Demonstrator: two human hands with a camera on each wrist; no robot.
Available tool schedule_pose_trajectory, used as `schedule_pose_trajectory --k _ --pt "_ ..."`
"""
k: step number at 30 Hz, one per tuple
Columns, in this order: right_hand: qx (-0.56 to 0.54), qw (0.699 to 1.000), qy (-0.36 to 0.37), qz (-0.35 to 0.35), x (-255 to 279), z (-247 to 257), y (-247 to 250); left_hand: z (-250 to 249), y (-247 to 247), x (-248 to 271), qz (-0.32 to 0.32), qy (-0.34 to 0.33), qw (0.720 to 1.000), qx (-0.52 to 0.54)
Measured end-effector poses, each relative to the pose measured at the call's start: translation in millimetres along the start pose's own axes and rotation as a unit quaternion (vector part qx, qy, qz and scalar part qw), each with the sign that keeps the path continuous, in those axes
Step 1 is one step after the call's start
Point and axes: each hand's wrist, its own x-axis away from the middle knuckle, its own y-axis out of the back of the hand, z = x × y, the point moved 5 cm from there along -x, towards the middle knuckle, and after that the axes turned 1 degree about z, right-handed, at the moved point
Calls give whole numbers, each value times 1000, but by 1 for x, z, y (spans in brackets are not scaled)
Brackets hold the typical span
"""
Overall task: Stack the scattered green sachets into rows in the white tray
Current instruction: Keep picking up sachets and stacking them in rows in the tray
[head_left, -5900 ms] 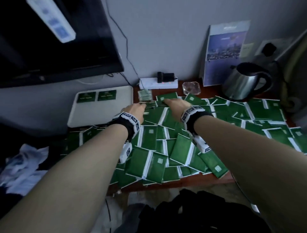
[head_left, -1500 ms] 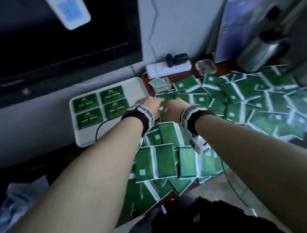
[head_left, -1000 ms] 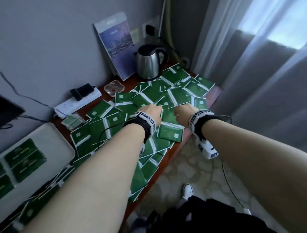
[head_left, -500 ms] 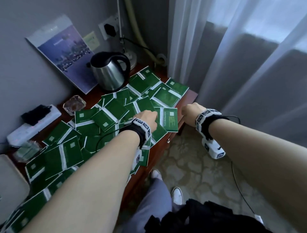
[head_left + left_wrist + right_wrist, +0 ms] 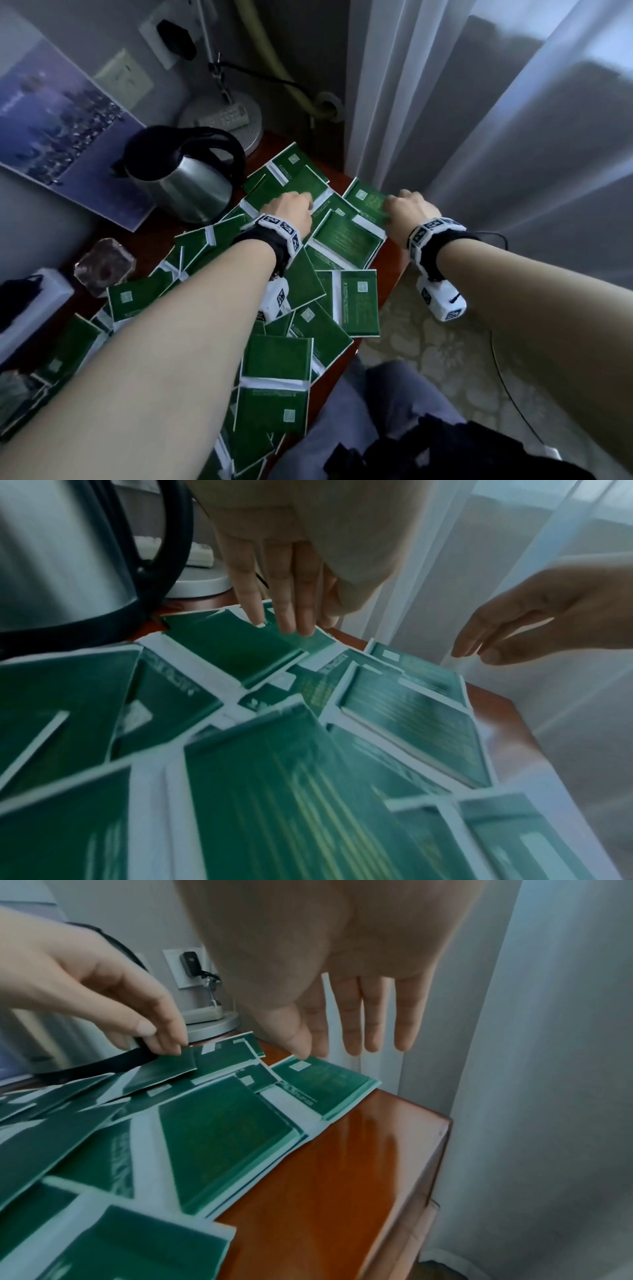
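Note:
Green sachets (image 5: 346, 236) with white edges lie scattered and overlapping all over the wooden table (image 5: 342, 1164). My left hand (image 5: 291, 212) is over the pile beside the kettle. Its straight fingers (image 5: 287, 623) touch the far edge of a sachet (image 5: 232, 647). My right hand (image 5: 407, 212) hovers at the table's far right corner with fingers (image 5: 352, 1031) straight and spread. Its thumb tip meets the corner of the outermost sachet (image 5: 322, 1085). Neither hand holds anything. The white tray is out of view.
A steel kettle (image 5: 181, 188) stands just left of my left hand. Behind it are a leaning picture board (image 5: 58, 144) and a lamp base (image 5: 222, 120). A glass ashtray (image 5: 104, 270) and power strip (image 5: 30, 301) sit left. Curtains (image 5: 479, 137) hang right of the table.
My view has swung right, away from the tray, which has left the picture. Both hands have travelled along the pile to the table's far right end by the kettle.

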Motion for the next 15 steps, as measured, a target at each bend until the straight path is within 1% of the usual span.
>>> schedule_pose_trajectory --k 5,6,8,10,12,15 --pt "-35 999 -21 -10 -41 -5 2 8 24 -60 -36 -38 999 1" --pt "-44 999 -25 -7 -49 -5 1 9 27 -71 -42 -44 998 -1" --pt "-67 997 -34 20 -63 -6 -4 13 31 -92 -39 -47 998 -11" --pt "-91 993 -36 64 -76 -7 -12 15 33 -114 -18 -60 998 -30" --pt "-124 986 -39 105 -85 -8 -20 17 29 -135 28 -87 994 -66" --pt "-157 980 -40 117 -92 -12 -23 20 22 -160 105 -117 977 -142"
